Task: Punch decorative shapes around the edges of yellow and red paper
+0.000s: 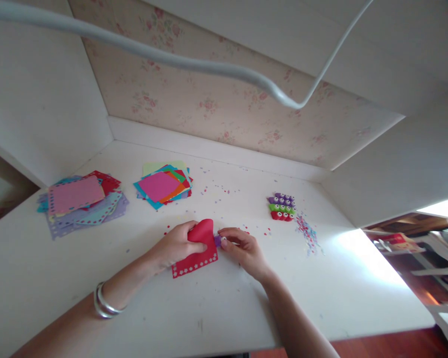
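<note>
My left hand grips a red sheet of paper, its thumb across the front and the sheet bent up along the top. A row of flower-shaped holes runs along the sheet's lower edge. At the right edge of the sheet, my right hand pinches a small purple craft punch with a white eye-like spot. The punch touches the paper's edge; whether the paper sits inside its slot cannot be made out. Several similar punches in purple, green and red stand in rows to the right.
A pile of punched sheets lies at the left, and a stack of coloured sheets behind my left hand. Paper confetti is heaped at the right and scattered about the white desk. A white cable hangs across the top.
</note>
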`<state>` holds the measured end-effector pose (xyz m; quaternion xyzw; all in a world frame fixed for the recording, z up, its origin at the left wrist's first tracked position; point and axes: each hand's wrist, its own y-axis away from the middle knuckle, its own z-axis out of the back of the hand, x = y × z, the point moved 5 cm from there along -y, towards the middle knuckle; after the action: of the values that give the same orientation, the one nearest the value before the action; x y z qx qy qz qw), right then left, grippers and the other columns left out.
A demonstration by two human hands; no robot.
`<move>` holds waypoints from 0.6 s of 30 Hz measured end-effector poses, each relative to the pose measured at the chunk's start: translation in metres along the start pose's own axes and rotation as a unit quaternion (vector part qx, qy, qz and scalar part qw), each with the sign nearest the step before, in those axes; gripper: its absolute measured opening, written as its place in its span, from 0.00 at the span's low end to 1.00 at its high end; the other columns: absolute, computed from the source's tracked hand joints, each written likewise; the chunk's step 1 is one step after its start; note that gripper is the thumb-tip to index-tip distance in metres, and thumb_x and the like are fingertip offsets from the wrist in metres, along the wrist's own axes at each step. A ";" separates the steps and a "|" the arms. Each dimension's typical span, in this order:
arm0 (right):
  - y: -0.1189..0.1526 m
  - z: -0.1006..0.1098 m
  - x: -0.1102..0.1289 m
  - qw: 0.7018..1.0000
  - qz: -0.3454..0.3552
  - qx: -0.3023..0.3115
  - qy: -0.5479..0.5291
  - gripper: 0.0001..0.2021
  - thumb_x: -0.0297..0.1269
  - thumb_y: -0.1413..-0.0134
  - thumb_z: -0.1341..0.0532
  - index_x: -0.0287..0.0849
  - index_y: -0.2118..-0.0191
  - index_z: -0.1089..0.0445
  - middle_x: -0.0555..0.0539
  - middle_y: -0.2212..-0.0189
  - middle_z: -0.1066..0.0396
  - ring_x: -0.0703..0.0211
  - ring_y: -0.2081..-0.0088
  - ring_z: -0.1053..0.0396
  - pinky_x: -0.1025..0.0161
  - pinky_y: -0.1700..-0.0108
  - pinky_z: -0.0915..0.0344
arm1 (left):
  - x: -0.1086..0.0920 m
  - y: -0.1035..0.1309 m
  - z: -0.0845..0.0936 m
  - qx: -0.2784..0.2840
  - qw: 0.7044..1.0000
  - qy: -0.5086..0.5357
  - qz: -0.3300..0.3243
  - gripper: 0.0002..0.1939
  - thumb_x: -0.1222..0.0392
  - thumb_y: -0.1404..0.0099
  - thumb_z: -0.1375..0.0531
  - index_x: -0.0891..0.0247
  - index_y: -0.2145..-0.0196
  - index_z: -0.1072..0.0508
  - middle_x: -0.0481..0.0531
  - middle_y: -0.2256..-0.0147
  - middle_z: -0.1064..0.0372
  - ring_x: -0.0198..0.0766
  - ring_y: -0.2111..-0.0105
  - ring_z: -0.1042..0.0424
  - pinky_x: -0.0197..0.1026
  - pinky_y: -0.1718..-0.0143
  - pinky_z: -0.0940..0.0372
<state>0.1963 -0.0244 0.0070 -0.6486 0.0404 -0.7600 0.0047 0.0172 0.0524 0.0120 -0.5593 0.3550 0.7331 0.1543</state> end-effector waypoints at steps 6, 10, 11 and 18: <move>0.000 -0.001 -0.002 1.000 0.006 0.006 0.001 0.09 0.40 0.44 0.34 0.49 0.57 0.25 0.47 0.56 0.27 0.57 0.56 0.28 0.61 0.57 0.28 | 0.003 -0.001 0.000 -0.003 1.000 -0.005 -0.002 0.20 0.57 0.47 0.36 0.60 0.56 0.29 0.48 0.65 0.25 0.45 0.65 0.26 0.40 0.67 0.36; 0.000 -0.003 0.000 1.000 0.022 0.015 -0.005 0.08 0.39 0.44 0.34 0.49 0.58 0.24 0.47 0.57 0.26 0.58 0.58 0.28 0.62 0.59 0.28 | 0.002 -0.001 0.001 -0.017 0.999 -0.031 -0.018 0.16 0.56 0.45 0.37 0.61 0.59 0.28 0.48 0.65 0.26 0.44 0.65 0.27 0.40 0.67 0.37; 0.000 -0.004 0.001 0.999 0.026 0.021 -0.003 0.08 0.39 0.44 0.34 0.49 0.58 0.24 0.47 0.57 0.26 0.58 0.59 0.28 0.62 0.59 0.28 | 0.001 -0.001 0.002 -0.022 0.998 -0.044 -0.026 0.15 0.55 0.45 0.38 0.61 0.59 0.28 0.47 0.66 0.26 0.44 0.65 0.27 0.40 0.67 0.37; 0.002 -0.007 0.015 0.984 0.062 0.029 0.164 0.08 0.39 0.43 0.35 0.48 0.58 0.24 0.46 0.57 0.25 0.57 0.59 0.26 0.64 0.64 0.29 | -0.002 -0.003 0.000 -0.052 0.983 -0.142 -0.104 0.15 0.54 0.41 0.39 0.59 0.57 0.30 0.50 0.60 0.26 0.45 0.60 0.27 0.42 0.59 0.35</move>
<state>0.1874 -0.0270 0.0207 -0.5106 0.0581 -0.8555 0.0639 0.0195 0.0545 0.0131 -0.4902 0.2309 0.8026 0.2493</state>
